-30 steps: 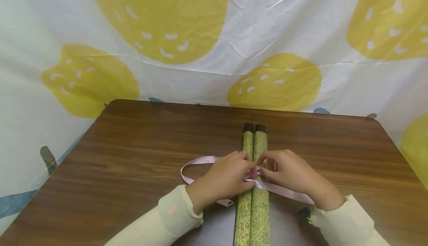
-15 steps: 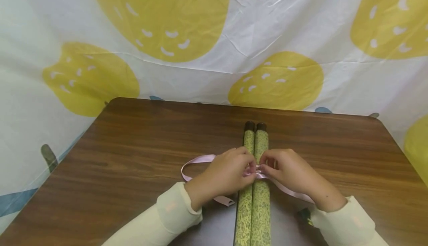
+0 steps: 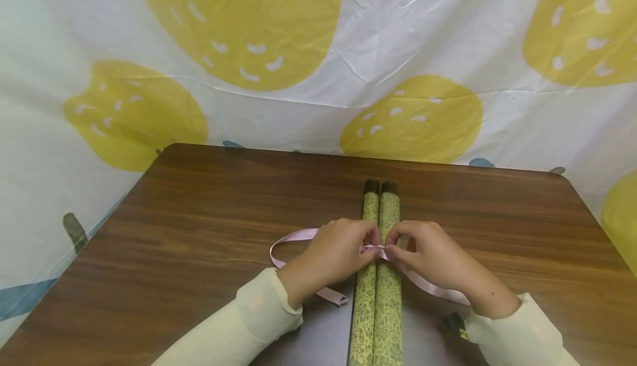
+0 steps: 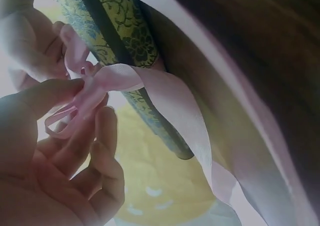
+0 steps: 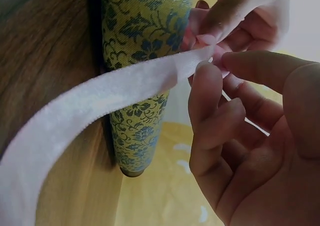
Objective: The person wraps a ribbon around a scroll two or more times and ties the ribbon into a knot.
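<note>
Two yellow-green, flower-patterned rolls [image 3: 388, 299] with dark end knobs lie side by side on the table, looking like the two rolled ends of a scroll. A pink ribbon [image 4: 175, 103] crosses over them. My left hand [image 3: 330, 252] pinches the ribbon between thumb and fingers above the rolls; a small loop shows at its fingertips in the left wrist view. Opposite it, my right hand [image 3: 438, 252] pinches the ribbon close to the left fingertips. One ribbon tail [image 5: 90, 105] runs out under the right hand. The exact form of the knot is partly hidden by fingers.
The brown wooden table [image 3: 224, 200] reaches back to a white cloth [image 3: 298, 100] printed with yellow lemons. On the left, a ribbon end [image 3: 332, 296] lies beside the rolls. A small dark green object [image 3: 455, 324] sits by the right sleeve, partly hidden.
Both hands stay over the rolls. The ribbon strip between them, lower and lying across the rolls before, is now drawn up close to the fingertips. The left hand has shifted slightly.
</note>
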The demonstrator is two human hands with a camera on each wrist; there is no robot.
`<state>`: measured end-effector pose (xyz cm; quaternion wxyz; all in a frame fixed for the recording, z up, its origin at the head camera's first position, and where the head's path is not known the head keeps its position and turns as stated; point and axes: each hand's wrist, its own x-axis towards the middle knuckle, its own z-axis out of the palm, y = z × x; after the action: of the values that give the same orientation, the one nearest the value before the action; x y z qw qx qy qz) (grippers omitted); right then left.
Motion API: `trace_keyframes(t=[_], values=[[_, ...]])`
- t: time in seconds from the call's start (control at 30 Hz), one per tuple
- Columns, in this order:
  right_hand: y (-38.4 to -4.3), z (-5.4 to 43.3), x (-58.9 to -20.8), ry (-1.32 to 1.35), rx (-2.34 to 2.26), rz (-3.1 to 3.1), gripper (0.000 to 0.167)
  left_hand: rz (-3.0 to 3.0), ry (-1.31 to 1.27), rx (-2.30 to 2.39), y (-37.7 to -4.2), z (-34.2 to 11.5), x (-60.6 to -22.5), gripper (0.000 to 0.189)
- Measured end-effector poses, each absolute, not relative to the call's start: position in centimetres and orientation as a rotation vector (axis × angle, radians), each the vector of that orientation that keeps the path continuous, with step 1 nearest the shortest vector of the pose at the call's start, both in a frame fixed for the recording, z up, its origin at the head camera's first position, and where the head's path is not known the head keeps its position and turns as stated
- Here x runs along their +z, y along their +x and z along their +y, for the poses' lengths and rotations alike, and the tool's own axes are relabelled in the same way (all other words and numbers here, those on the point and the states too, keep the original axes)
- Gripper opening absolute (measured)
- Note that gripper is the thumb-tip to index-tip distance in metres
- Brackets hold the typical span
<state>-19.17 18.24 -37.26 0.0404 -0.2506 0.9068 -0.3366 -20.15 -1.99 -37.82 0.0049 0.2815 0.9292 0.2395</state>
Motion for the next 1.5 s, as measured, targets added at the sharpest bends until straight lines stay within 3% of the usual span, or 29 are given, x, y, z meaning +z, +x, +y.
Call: trace_keyframes(t=[0.2, 0.83, 1.03, 1.5], values=[[-18.9, 18.2, -37.0, -0.702, -1.078, 2.705, 0.005, 2.937, 0.913, 0.708, -20.2, -1.8, -37.8, 0.017], [-19.3, 18.0, -37.8, -0.605, -1.170, 2.588, 0.005, 3.063, 1.006, 0.627, -20.1, -1.9, -38.1, 0.005], [-19.5, 17.5, -38.4, -0.568, -1.218, 2.585, 0.017, 3.068, 1.027, 0.610, -20.0, -1.9, -38.1, 0.007], [-19.5, 17.6, -38.6, -0.540, -1.213, 2.680, 0.004, 2.855, 1.155, 0.764, -20.3, -3.4, -37.0, 0.010]])
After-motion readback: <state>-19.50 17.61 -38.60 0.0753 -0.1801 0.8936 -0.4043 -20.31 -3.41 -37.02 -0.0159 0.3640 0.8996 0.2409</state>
